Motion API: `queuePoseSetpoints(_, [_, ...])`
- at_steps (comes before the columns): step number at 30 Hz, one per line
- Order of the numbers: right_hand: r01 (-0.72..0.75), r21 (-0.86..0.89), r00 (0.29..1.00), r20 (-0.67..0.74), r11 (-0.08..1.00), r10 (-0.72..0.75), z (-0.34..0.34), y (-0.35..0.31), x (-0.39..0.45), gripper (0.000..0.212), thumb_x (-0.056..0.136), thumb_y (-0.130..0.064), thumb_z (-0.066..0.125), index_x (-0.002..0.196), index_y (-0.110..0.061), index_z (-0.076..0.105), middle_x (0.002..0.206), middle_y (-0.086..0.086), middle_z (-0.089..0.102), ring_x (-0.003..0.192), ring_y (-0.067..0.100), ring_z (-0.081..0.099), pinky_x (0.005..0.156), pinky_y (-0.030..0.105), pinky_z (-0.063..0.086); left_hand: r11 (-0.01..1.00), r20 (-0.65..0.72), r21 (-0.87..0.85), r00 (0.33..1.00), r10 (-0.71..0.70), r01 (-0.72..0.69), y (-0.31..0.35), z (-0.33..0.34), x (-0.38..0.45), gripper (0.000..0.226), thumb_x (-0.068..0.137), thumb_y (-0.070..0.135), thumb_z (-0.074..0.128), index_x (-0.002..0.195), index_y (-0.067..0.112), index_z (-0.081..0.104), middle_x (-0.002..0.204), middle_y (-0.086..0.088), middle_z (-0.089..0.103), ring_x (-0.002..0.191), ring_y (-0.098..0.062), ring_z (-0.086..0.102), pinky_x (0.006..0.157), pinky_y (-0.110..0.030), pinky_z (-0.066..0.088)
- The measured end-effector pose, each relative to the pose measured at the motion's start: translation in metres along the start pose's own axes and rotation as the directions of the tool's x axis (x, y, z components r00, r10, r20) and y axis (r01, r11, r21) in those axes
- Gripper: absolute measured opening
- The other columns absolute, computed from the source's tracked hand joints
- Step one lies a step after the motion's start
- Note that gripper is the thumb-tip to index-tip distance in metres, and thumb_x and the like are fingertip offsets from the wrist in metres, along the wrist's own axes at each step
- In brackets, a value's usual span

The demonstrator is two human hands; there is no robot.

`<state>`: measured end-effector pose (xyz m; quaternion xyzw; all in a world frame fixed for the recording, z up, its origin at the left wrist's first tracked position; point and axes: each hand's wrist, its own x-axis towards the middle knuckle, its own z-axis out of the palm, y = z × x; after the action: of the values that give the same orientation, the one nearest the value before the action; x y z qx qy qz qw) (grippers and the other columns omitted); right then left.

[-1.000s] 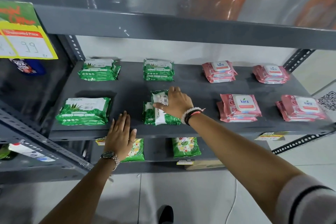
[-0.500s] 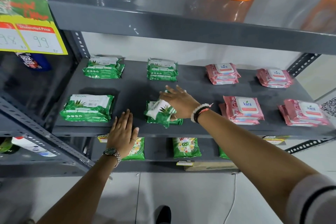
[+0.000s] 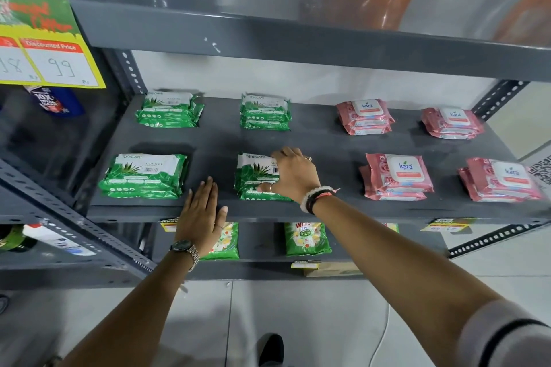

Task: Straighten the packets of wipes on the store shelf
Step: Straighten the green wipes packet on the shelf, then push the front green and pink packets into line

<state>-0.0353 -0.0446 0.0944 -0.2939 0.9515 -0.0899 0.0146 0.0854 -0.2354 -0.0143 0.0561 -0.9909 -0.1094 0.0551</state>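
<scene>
My right hand [image 3: 293, 174] grips top green plastic wipes packet [image 3: 258, 173] of front-middle stack on grey metal shelf [image 3: 328, 146], fingers over far edge, thumb at near edge; packet's long axis left-right; left hand [image 3: 201, 213] flat, open on shelf lip just left

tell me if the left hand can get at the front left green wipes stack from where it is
Probably yes. The left hand lies flat and open on the shelf's front edge, just right of the front left green stack. Only bare shelf shows between them, and the right hand is busy on the middle green stack.
</scene>
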Motion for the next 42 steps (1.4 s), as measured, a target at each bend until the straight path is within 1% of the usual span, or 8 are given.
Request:
queuePoseSetpoints(5, [0.017, -0.015, 1.000, -0.010, 1.000, -0.017, 0.003, 0.001, -0.006, 0.076, 0.068, -0.061, 0.070, 0.121, -0.010, 0.052, 0.122, 0.008, 0.056, 0.119, 0.028, 0.049, 0.096, 0.044, 0.047, 1.000, 0.009, -0.021, 1.000, -0.008, 0.009, -0.002, 0.001, 0.001, 0.069, 0.095, 0.043, 0.017, 0.140, -0.008, 0.031, 0.150, -0.020, 0.024, 0.139, -0.030, 0.020, 0.113, -0.046, 0.012])
queuePoseSetpoints(8, [0.007, 0.053, 1.000, -0.028, 0.999, -0.005, -0.001, 0.008, -0.010, 0.087, 0.072, -0.067, 0.061, 0.133, -0.008, 0.041, 0.136, 0.011, 0.049, 0.129, 0.030, 0.043, 0.105, 0.046, 0.041, 0.982, -0.133, -0.167, 0.985, -0.108, 0.085, 0.010, -0.009, 0.004, 0.068, 0.097, 0.044, 0.016, 0.143, -0.005, 0.022, 0.153, -0.018, 0.016, 0.141, -0.025, 0.008, 0.114, -0.048, 0.011])
queuePoseSetpoints(11, [-0.072, 0.132, 0.992, -0.094, 0.989, 0.085, -0.011, 0.035, -0.023, 0.086, 0.084, -0.067, 0.044, 0.143, -0.006, 0.028, 0.151, 0.014, 0.033, 0.142, 0.029, 0.026, 0.116, 0.048, 0.028, 0.972, -0.252, -0.231, 0.967, -0.026, -0.034, 0.049, -0.030, 0.016, 0.064, 0.097, 0.040, 0.021, 0.145, -0.002, 0.020, 0.154, -0.014, 0.013, 0.142, -0.024, 0.007, 0.115, -0.046, 0.006])
queuePoseSetpoints(15, [-0.262, 0.077, 0.952, -0.144, 0.962, 0.271, -0.023, 0.106, -0.047, 0.076, 0.094, -0.054, 0.034, 0.147, -0.005, 0.014, 0.158, 0.015, 0.014, 0.147, 0.028, 0.010, 0.120, 0.048, 0.016, 0.975, -0.196, -0.091, 0.964, 0.182, -0.202, 0.098, -0.039, 0.043, 0.066, 0.097, 0.045, 0.019, 0.147, 0.002, 0.018, 0.155, -0.012, 0.010, 0.142, -0.024, 0.005, 0.115, -0.044, 0.004])
queuePoseSetpoints(18, [-0.375, 0.090, 0.917, -0.111, 0.922, 0.384, -0.027, 0.161, -0.066, 0.072, 0.096, -0.050, 0.029, 0.148, -0.005, 0.009, 0.159, 0.014, 0.007, 0.147, 0.027, 0.005, 0.121, 0.046, 0.013, 0.984, -0.126, -0.010, 0.977, 0.173, -0.176, 0.116, -0.032, 0.056, 0.070, 0.096, 0.052, 0.012, 0.147, 0.004, 0.017, 0.156, -0.010, 0.010, 0.142, -0.022, 0.003, 0.115, -0.042, 0.001])
queuePoseSetpoints(25, [-0.325, -0.034, 0.945, -0.050, 0.945, 0.323, -0.023, 0.210, -0.086, 0.073, 0.091, -0.050, 0.011, 0.149, -0.006, 0.010, 0.160, 0.011, 0.006, 0.148, 0.024, 0.004, 0.117, 0.036, -0.005, 0.992, -0.048, 0.031, 0.991, 0.126, -0.125, 0.123, -0.020, 0.055, 0.072, 0.095, 0.056, 0.013, 0.148, 0.007, 0.019, 0.155, -0.010, 0.016, 0.142, -0.024, 0.010, 0.114, -0.043, 0.007])
queuePoseSetpoints(37, [-0.307, -0.022, 0.949, -0.076, 0.951, 0.305, -0.016, 0.211, -0.086, 0.078, 0.085, -0.051, 0.002, 0.147, -0.005, 0.016, 0.158, 0.011, 0.016, 0.147, 0.026, 0.011, 0.120, 0.042, 0.005, 0.990, -0.011, 0.093, 0.994, 0.106, -0.105, 0.128, -0.020, 0.055, 0.081, 0.090, 0.064, 0.020, 0.148, 0.007, 0.020, 0.155, -0.009, 0.017, 0.142, -0.022, 0.011, 0.114, -0.044, 0.010])
queuePoseSetpoints(42, [-0.314, -0.046, 0.949, -0.037, 0.948, 0.313, -0.016, 0.211, -0.085, 0.068, 0.095, -0.047, 0.012, 0.148, -0.005, 0.009, 0.160, 0.011, 0.008, 0.148, 0.026, 0.006, 0.121, 0.045, 0.005, 0.988, -0.010, 0.101, 0.993, 0.115, -0.113, 0.127, -0.021, 0.055, 0.078, 0.092, 0.063, 0.018, 0.149, 0.008, 0.017, 0.156, -0.008, 0.014, 0.142, -0.021, 0.008, 0.114, -0.042, 0.006])
